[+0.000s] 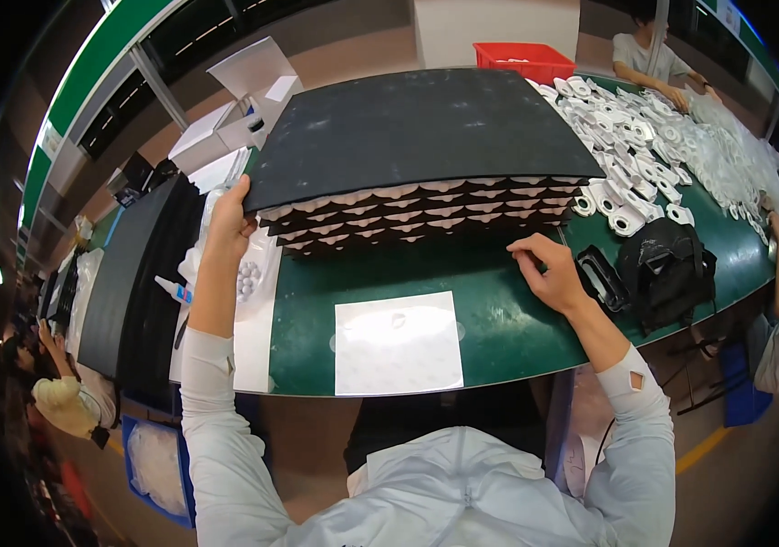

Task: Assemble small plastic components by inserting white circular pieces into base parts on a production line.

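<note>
A large stack of black layered trays (435, 214) stands on the green table, with pale parts showing in rows between its layers. A flat black sheet (426, 128) covers the top. At the stack's left front corner, my left hand (228, 223) grips the sheet's edge, thumb uppermost. My right hand (549, 273) hovers over the table by the stack's right front corner. Its fingers are loosely bent, with thumb and forefinger apart and nothing visible between them. A white paper sheet (399, 345) lies in front of the stack, between my forearms.
White plastic parts (622, 137) are heaped on the right, beside clear bags (731, 155). A black bag (667, 269) sits near my right hand. Behind stands a red bin (524, 60). More black sheets (130, 273) and a small bottle (174, 290) are left. Other people work at both sides.
</note>
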`<state>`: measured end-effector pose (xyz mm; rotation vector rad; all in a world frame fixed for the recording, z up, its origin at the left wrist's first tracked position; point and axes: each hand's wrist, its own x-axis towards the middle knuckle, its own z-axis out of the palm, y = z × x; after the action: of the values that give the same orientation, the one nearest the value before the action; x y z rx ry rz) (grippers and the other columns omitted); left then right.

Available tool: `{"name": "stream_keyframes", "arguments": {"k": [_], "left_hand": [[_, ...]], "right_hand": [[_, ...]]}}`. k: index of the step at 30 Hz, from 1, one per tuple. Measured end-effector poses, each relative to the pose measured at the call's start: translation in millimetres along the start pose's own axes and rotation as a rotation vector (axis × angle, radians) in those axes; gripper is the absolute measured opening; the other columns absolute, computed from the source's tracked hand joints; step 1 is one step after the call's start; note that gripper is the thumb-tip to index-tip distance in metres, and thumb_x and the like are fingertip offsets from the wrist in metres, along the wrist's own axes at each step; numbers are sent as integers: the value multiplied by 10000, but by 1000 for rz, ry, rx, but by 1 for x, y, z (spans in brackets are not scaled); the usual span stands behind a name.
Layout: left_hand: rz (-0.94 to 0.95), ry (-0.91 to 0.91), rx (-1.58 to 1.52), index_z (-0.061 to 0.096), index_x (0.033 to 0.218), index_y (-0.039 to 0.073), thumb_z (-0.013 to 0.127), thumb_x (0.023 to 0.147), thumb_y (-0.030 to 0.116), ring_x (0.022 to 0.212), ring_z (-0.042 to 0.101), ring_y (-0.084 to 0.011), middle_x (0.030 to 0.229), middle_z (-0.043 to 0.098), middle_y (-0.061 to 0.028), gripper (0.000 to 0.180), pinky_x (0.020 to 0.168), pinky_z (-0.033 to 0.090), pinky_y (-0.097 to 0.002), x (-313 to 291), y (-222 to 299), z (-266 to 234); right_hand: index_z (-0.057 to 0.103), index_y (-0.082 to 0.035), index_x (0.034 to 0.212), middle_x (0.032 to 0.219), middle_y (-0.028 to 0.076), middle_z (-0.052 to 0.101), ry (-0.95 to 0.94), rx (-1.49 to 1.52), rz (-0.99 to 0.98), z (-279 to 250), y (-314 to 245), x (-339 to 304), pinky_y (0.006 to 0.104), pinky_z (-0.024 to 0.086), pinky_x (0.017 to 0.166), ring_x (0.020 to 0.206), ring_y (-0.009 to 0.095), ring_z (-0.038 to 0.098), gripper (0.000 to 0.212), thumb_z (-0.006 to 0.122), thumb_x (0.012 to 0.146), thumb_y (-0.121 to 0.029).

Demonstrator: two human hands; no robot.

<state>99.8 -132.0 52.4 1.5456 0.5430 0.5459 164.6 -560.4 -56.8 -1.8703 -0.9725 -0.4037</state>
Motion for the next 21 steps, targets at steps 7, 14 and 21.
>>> {"name": "stream_keyframes", "arguments": {"k": [7, 14, 21], "left_hand": [[664, 436, 937, 658, 899, 9, 480, 860, 398, 655, 594, -227, 709, 621, -125, 429, 621, 443, -330, -7, -24, -18], [510, 296, 478, 592, 1029, -64, 255, 922, 466, 977, 567, -298, 998, 613, -204, 637, 885, 380, -323, -24, -59, -15], [521, 389, 481, 623, 901, -58, 220, 933, 425, 833, 569, -380, 838, 612, -254, 630, 759, 403, -396, -20, -65, 10]], "right_hand": [[584, -11, 856, 740, 88, 579, 198, -184, -468, -12, -13, 8, 263, 443, 560, 627, 188, 558, 184, 559, 705, 90], [437, 15, 1213, 1197, 117, 490, 768, -126, 81, -50, 16, 39, 283, 342, 911, 1087, 166, 465, 348, 431, 909, -155], [434, -54, 1265, 1282, 53, 439, -524, 2843, 379, -86, 143, 52, 354, 208, 1003, 1202, 180, 361, 555, 376, 901, -469]]}}
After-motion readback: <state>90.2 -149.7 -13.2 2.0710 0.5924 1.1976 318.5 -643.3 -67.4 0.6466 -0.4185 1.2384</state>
